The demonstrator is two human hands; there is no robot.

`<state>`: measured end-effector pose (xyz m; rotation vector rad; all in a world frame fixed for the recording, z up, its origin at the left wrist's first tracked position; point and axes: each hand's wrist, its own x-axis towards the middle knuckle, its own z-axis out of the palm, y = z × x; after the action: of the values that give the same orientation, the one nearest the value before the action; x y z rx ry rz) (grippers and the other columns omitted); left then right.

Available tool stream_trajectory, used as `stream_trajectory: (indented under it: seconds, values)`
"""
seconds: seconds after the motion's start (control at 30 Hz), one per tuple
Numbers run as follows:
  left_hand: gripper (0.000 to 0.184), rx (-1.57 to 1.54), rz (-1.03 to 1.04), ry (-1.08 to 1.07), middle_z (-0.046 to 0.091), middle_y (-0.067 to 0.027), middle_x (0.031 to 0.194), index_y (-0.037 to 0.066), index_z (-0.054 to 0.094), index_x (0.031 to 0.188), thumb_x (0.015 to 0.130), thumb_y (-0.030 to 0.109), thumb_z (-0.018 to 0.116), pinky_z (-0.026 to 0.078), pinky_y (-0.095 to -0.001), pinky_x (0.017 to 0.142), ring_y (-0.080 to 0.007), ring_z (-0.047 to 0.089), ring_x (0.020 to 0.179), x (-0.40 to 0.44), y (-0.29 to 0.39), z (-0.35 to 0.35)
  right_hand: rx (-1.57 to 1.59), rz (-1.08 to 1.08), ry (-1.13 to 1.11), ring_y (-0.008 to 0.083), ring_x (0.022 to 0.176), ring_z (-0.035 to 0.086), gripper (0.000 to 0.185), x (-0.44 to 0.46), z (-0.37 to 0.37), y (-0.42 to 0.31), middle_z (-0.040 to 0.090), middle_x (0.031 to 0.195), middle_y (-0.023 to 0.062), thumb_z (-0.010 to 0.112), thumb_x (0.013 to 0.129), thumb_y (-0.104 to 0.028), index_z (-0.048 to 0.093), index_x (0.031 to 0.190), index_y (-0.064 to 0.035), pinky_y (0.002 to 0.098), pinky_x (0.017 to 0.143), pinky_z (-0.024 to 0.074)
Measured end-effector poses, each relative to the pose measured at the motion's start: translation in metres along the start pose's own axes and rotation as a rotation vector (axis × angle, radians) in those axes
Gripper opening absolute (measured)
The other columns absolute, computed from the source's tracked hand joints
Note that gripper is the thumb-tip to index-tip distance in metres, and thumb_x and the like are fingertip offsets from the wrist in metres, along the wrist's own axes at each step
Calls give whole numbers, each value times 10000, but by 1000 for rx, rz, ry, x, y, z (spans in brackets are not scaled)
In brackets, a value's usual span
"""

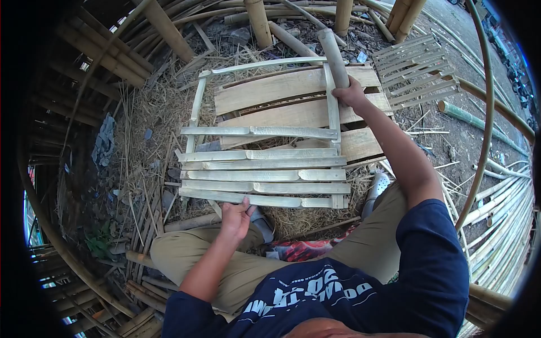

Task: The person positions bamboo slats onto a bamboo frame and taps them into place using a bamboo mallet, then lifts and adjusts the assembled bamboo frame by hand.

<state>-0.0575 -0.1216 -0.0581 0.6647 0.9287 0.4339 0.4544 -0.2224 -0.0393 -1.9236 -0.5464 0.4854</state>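
A frame of pale split-bamboo slats point(265, 174) lies in front of me, partly over wide wooden boards point(273, 97). Several slats sit side by side across its near half, with one slat point(259, 132) set apart farther up. My left hand point(235, 218) has its fingers and thumb closed on the near edge of the lowest slat. In my right hand point(353, 96), a thick, short bamboo length point(333, 59) is gripped by its lower end. That piece stands over the frame's right side rail point(332, 107), near the far corner.
Another slatted bamboo panel point(414, 70) lies at the upper right. Bamboo posts point(258, 22) rise at the back. Long split strips point(501, 219) are piled on the right, and a green bamboo pole point(479, 125) lies above them. Straw and shavings point(149, 118) cover the ground.
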Motion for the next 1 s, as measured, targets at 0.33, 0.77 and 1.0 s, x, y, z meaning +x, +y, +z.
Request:
stream_trajectory:
  seconds: [0.33,0.77,1.0]
  values:
    - [287,75,-10,2,690,-102,1201,19,565,1284,1008,-45,615,633,-407,935,-221,711,1066,-7,-1,17,-372,90,55,266,963,737,597,-22,-12,-45,726,1096,179,792,756,-150,622,1315,-27,414,747,607]
    - [373,568,-372,-16,678,-141,1041,-77,606,1106,1040,282,678,624,-309,619,-200,731,774,-25,23,40,23,554,-129,228,758,655,527,-149,-50,-33,632,951,130,780,751,-39,573,1230,33,417,590,602]
    - [329,1029,-417,-748,715,-97,960,-1,660,1154,1001,279,739,531,-273,556,-147,692,645,-37,26,79,40,550,-231,241,802,713,592,-199,-45,-21,651,1058,162,747,803,-51,510,1334,60,396,594,628]
